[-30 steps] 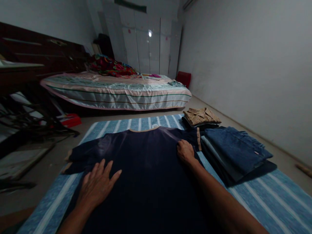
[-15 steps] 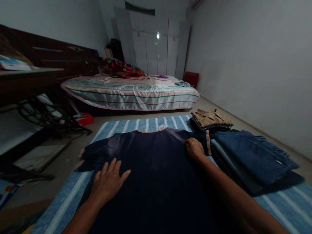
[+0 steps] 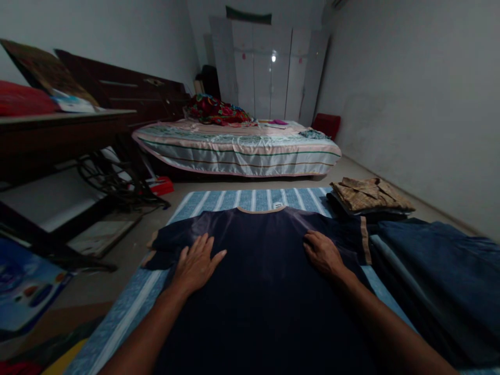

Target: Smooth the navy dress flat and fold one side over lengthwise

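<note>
Left hand has slid up the dark navy cloth shirt, now level with right hand; both open, palms flat on it.

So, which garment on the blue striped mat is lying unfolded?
The dark navy shirt with tan collar trim, flat under the left hand and right hand; the beige patterned shirt and blue denim trousers are folded.

- A blue mat with white stripes lies spread flat on the grey floor.
- A dark navy shirt with tan neck trim lies flat across the mat's middle.
- Along the right edge rest a folded tan patterned garment and, just beside it, a stack of folded blue jeans.
</note>
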{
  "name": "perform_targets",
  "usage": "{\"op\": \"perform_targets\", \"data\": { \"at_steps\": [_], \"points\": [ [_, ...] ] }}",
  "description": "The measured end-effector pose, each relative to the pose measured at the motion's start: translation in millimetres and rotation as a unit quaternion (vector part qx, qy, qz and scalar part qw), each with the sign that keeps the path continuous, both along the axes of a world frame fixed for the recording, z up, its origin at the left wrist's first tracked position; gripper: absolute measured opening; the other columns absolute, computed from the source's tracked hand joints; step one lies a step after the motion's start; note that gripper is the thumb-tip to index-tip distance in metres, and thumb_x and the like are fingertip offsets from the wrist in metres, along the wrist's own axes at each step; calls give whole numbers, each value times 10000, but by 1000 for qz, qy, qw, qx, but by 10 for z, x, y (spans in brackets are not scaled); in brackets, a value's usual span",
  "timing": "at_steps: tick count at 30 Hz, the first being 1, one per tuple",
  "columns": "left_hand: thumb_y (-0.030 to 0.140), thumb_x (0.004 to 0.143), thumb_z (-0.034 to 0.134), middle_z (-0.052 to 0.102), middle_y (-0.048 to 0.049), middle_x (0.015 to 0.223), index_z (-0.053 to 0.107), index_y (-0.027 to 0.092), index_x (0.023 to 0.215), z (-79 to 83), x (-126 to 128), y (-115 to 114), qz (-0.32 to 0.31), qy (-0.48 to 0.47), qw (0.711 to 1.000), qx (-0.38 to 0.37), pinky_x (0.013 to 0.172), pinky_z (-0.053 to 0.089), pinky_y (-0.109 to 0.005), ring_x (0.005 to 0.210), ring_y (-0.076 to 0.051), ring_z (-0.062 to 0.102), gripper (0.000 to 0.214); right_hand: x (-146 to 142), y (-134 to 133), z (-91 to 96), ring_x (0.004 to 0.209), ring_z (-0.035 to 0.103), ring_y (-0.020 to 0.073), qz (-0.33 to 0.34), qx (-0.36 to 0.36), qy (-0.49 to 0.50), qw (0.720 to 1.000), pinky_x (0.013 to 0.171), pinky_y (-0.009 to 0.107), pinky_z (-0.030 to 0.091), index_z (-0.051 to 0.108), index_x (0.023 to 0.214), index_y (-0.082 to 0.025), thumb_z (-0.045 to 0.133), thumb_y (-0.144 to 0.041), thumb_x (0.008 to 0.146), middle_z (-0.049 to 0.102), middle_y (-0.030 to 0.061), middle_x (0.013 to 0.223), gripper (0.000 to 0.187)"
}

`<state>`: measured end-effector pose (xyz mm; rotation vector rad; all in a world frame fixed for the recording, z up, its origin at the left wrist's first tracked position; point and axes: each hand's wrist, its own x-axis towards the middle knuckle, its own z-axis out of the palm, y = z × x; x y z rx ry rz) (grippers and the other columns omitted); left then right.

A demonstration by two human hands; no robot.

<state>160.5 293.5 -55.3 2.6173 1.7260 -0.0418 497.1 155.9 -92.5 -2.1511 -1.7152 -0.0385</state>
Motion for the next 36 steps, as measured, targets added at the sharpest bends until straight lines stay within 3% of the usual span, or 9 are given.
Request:
{"op": "perform_targets", "data": {
  "at_steps": [4, 6, 9, 13, 16, 21, 28, 33, 36],
  "points": [
    [535, 889, 228, 353, -219, 1434, 466, 39, 1317, 86, -66, -21, 140, 13, 986, 87, 1031, 230, -583, 1343, -351, 276, 697, 28, -6, -17, 1107, 515, 219, -55, 9, 5, 998, 943, 329, 361, 615, 1061, -176, 423, -292, 894, 591, 109, 1179, 279],
    [490, 903, 232, 376, -242, 1408, 542, 27, 1220, 145, -29, -33, 156, 23, 976, 149, 1027, 230, -585, 1331, -363, 287, 642, 32, -6, -22, 1096, 517, 229, -69, 10, 5, 998, 932, 337, 360, 618, 1037, -172, 425, -281, 889, 599, 116, 1153, 266],
    [400, 915, 272, 379, -206, 1417, 572, 60, 1163, 175, 173, 10, 69, 18, 978, 195, 1054, 238, -516, 1344, -323, 275, 517, 26, -5, -17, 1059, 529, 219, -69, 4, -4, 998, 908, 321, 361, 623, 998, -190, 438, -274, 885, 614, 97, 1111, 232],
    [357, 904, 344, 446, -151, 1382, 557, 107, 1182, 83, 546, 300, -62, -21, 992, 103, 1019, 345, -379, 1279, -249, 397, 430, 11, -9, 3, 1040, 532, 212, -71, -1, -11, 997, 885, 318, 366, 625, 983, -193, 439, -274, 885, 609, 87, 1119, 225],
    [370, 905, 349, 488, -156, 1337, 567, 109, 1153, 3, 658, 630, -44, -19, 995, 87, 971, 387, -388, 1230, -267, 446, 421, 7, -9, 19, 1045, 530, 210, -71, 5, -3, 997, 895, 320, 363, 624, 994, -190, 435, -277, 889, 607, 85, 1114, 232],
    [329, 905, 325, 579, -135, 1204, 593, 131, 1083, -58, 531, 1011, 15, -16, 994, 110, 914, 407, -387, 1136, -271, 510, 378, -3, -7, 30, 1041, 531, 210, -74, 15, 10, 997, 894, 311, 366, 623, 975, -199, 448, -269, 884, 605, 76, 1121, 209],
    [311, 907, 281, 588, -150, 1144, 581, 128, 1067, -105, 480, 1011, -17, -20, 990, 140, 861, 421, -415, 1064, -287, 526, 386, -59, 63, 131, 1057, 513, 251, -82, -2, -27, 996, 909, 369, 346, 618, 980, -175, 426, -242, 888, 599, 110, 1119, 223],
    [287, 905, 284, 530, -146, 1255, 529, 124, 1171, -135, 470, 1039, -42, -16, 985, 167, 914, 409, -410, 1153, -289, 477, 397, -89, 509, 288, 1052, 516, 195, -27, -9, -22, 999, 905, 300, 350, 586, 1075, -200, 401, -247, 907, 597, 75, 1143, 254],
    [282, 917, 264, 483, -155, 1326, 499, 111, 1226, -141, 463, 1079, -36, -14, 989, 139, 974, 376, -419, 1220, -286, 438, 425, 1, 796, 283, 1062, 517, 171, -17, -27, -14, 999, 897, 274, 353, 585, 1088, -228, 418, -280, 914, 607, 41, 1136, 247]
  ]
}}
